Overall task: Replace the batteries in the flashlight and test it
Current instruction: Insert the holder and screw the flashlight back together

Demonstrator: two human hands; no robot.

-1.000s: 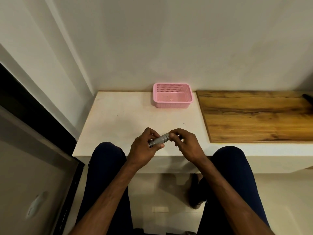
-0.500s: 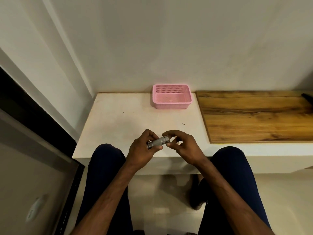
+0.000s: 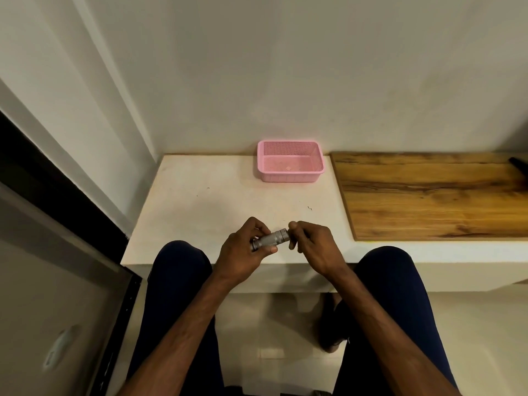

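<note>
A small silver flashlight (image 3: 271, 238) lies sideways between my hands, just above the front edge of the white counter (image 3: 200, 207). My left hand (image 3: 243, 252) wraps its left half, thumb under the barrel. My right hand (image 3: 310, 245) pinches the right end of the flashlight with curled fingertips; whatever sits at that end is hidden by the fingers. No loose batteries are visible.
A pink plastic basket (image 3: 290, 165) stands at the back of the counter against the wall. A wooden board (image 3: 428, 195) covers the counter's right part, with a dark object (image 3: 518, 164) at its far right. My knees are under the counter edge.
My right hand's fingers have shifted around the right end of the flashlight, turning slightly. The left hand keeps its hold in nearly the same place.
</note>
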